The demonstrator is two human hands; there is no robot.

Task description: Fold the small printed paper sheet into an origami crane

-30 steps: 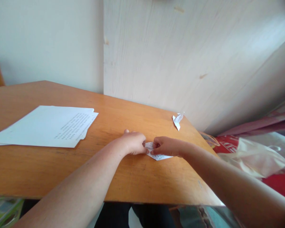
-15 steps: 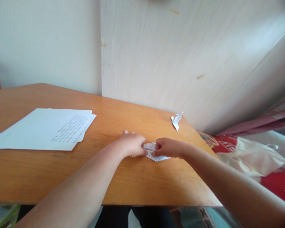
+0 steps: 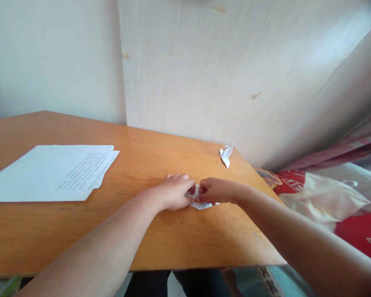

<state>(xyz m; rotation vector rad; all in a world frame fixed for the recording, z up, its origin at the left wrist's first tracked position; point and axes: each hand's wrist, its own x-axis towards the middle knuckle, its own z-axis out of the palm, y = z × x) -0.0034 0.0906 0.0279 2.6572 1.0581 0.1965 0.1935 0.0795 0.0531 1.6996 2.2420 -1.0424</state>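
A small folded sheet of printed paper (image 3: 200, 205) lies on the wooden table between my hands, partly covered by them. My left hand (image 3: 178, 193) is at its left edge, thumb and fingertips closed on the paper. From the right, my right hand (image 3: 218, 191) pinches the paper with curled fingers, its thumb lying near my left thumb. A finished-looking folded paper figure (image 3: 226, 155) with pointed ends stands farther back, near the table's rear right corner.
A stack of printed sheets (image 3: 58, 173) lies on the left of the wooden table (image 3: 160, 243). Behind rises a pale board wall (image 3: 188, 74). Beyond the table's right edge are a red bag (image 3: 358, 231) and cream plastic wrapping (image 3: 324, 198).
My left hand has moved slightly right over the folded paper, and the two thumbs are closer together. The whole view has shifted a little.
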